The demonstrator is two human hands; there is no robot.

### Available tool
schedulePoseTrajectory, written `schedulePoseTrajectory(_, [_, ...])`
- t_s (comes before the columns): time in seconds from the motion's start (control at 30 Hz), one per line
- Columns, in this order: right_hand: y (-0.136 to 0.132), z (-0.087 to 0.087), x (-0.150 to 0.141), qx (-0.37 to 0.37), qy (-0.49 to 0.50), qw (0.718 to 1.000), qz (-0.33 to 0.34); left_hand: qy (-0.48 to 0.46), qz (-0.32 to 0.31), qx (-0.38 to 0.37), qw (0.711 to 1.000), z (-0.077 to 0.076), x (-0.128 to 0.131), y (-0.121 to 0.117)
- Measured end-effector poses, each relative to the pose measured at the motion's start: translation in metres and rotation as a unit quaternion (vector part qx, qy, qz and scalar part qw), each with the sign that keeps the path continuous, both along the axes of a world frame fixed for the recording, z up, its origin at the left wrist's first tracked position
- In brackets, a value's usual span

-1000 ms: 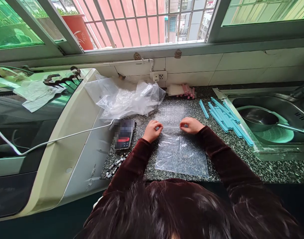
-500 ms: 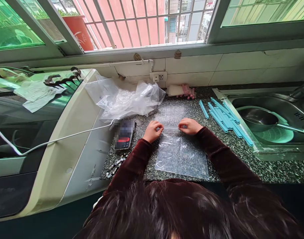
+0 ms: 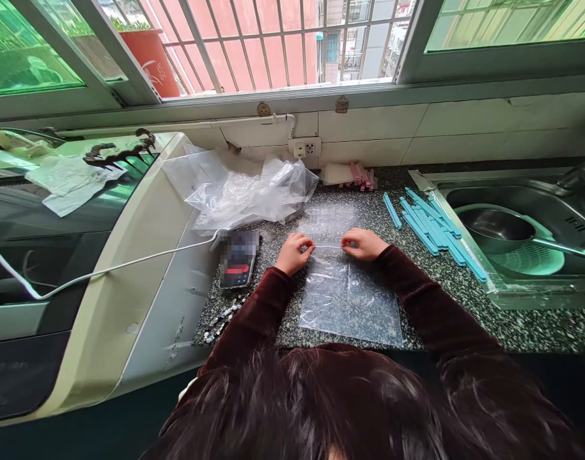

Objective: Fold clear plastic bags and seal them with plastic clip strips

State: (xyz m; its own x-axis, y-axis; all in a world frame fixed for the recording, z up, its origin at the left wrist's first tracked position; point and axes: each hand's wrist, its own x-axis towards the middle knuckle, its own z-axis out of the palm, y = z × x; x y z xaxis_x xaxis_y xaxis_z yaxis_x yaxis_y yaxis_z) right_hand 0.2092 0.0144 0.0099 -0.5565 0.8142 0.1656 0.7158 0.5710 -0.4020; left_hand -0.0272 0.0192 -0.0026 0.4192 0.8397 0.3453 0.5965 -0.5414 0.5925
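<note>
A clear plastic bag (image 3: 350, 303) lies flat on the speckled counter, its top edge stretched between my two hands. My left hand (image 3: 293, 253) pinches the left end of that edge, which shows as a thin whitish line. At the other end, the fingers of my right hand (image 3: 365, 244) are closed on the same edge. Left of my left hand rests a phone (image 3: 239, 268) with its screen lit and partly blurred out. Blue plastic strips (image 3: 429, 223) lie in a loose pile to the right of my right hand.
A heap of clear plastic bags (image 3: 254, 191) sits at the back left. Pink strips (image 3: 362, 176) lie by the wall under a socket (image 3: 305, 147). A sink (image 3: 513, 287) with a pan (image 3: 498, 227) is on the right. A white cable (image 3: 148, 257) crosses the washing machine (image 3: 143, 306).
My right hand has shifted slightly left along the bag's top edge, closer to my left hand. My left hand stays almost still, and the bag lies nearly as before.
</note>
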Motion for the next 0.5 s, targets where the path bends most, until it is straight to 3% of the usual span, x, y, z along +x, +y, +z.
schedulePoseTrajectory(0.5, [-0.0010, 0.0010, -0.0033, 0.011, 0.007, 1.000, -0.005, -0.009, -0.002, 0.010, 1.000, -0.0003, 0.0013, -0.0008])
